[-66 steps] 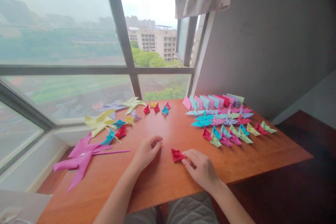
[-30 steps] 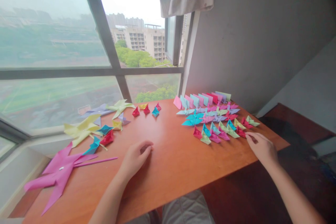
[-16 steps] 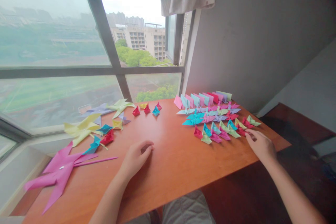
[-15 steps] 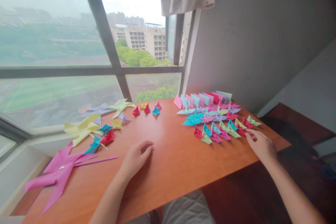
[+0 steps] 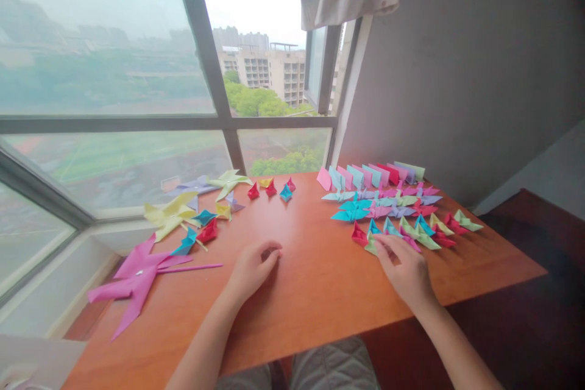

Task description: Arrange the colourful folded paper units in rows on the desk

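Note:
My left hand [image 5: 255, 268] rests on the table with its fingers curled in and thumb against them, and nothing shows between them. My right hand [image 5: 404, 265] is over the front row of folded paper boats, its thumb and fingertips closed at the edge of a light green paper boat [image 5: 371, 247]. It covers part of the boats behind it. Just left of those fingers stands a red paper boat [image 5: 359, 234]; blue, green and red ones continue to the right. Behind them lie rows of folded paper cranes [image 5: 351, 208] and a row of upright folded papers [image 5: 365, 177].
Paper pinwheels lie at the left, among them a magenta one [image 5: 137, 277] on a stick and a yellow one [image 5: 171, 214]. Small paper boats, such as a red one [image 5: 208, 231] and a blue one [image 5: 286, 193], stand nearby. The wooden table [image 5: 315, 304] adjoins a window [image 5: 114, 125].
My right hand has moved left along the front row, from a red boat at the right to the light green boat. The view has turned slightly left. My left hand stays on the table.

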`<state>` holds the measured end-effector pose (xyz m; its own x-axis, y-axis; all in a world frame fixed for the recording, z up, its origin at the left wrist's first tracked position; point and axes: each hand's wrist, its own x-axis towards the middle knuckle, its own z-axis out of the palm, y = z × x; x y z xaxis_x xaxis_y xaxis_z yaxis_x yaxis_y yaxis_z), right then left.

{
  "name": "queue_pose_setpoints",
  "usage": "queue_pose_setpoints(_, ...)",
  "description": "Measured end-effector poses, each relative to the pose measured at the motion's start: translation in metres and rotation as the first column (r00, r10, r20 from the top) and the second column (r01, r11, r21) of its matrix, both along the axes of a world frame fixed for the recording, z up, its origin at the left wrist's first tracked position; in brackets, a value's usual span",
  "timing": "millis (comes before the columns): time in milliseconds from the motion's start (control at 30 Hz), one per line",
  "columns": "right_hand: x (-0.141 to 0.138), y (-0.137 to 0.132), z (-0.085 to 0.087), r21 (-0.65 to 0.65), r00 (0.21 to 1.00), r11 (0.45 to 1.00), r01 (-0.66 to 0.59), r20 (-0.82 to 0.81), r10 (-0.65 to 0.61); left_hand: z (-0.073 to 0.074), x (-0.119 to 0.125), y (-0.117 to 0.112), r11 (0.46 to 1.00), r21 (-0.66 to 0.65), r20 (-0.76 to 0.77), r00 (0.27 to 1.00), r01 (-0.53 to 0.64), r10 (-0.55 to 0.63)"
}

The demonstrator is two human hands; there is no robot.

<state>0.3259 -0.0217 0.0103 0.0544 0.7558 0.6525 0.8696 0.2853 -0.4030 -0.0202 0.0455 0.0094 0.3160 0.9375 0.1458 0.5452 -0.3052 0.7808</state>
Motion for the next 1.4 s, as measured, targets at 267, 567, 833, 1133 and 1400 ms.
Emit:
queue_pose_setpoints(267,-0.092,0.006,-0.026,-0.248,0.963,0.931,-0.268,-0.055,0.263,0.001,-0.001,0.002,1.000,0.016,-0.024,1.000,-0.010,0.011)
queue_pose_setpoints(567,-0.096,0.001,-0.030,-0.232,0.961,0.935,-0.267,0.009,0.276,0.023,0.022,0.049,0.976,0.159,-0.320,0.927,-0.152,0.196)
queue_pose_setpoints(833,-0.096,0.005,-0.030,-0.224,0.964,0.938,-0.266,-0.072,0.256,0.042,0.058,0.097,0.966,0.213,-0.492,0.838,-0.148,0.237)
queue_pose_setpoints(1133,-0.092,0.010,-0.033,-0.242,0.947,0.926,-0.291,-0.212,0.242,0.037,0.058,0.103,0.970,0.229,-0.511,0.839,-0.076,0.187)
queue_pose_setpoints(1400,-0.093,0.008,-0.032,-0.289,0.940,0.909,-0.300,-0.252,0.230,0.036,0.029,0.045,0.954,0.246,-0.408,0.911,0.172,-0.059)
